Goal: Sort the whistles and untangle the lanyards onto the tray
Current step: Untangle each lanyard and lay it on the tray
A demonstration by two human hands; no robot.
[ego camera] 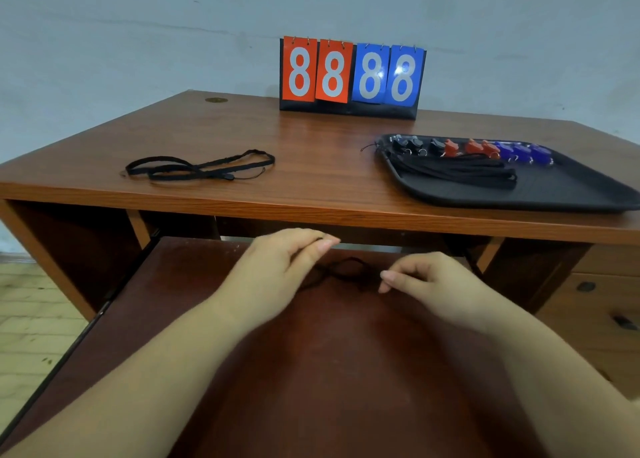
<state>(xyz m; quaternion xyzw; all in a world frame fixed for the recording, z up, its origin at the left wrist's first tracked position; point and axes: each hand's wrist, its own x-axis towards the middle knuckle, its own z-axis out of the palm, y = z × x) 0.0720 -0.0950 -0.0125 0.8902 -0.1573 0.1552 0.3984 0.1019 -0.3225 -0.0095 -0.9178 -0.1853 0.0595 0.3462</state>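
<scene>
Both my hands hover over the pulled-out keyboard shelf, below the desk's front edge. My left hand and my right hand each pinch a thin black lanyard that loops between them. A second black lanyard lies in a loose tangle on the desk at the left. The black tray sits at the right of the desk. It holds a row of black whistles, red whistles and blue whistles, with straightened black lanyards laid in front of them.
A flip scoreboard showing 8s in red and blue stands at the back of the desk against the wall. Drawers sit under the desk at the right. Tiled floor shows at the left.
</scene>
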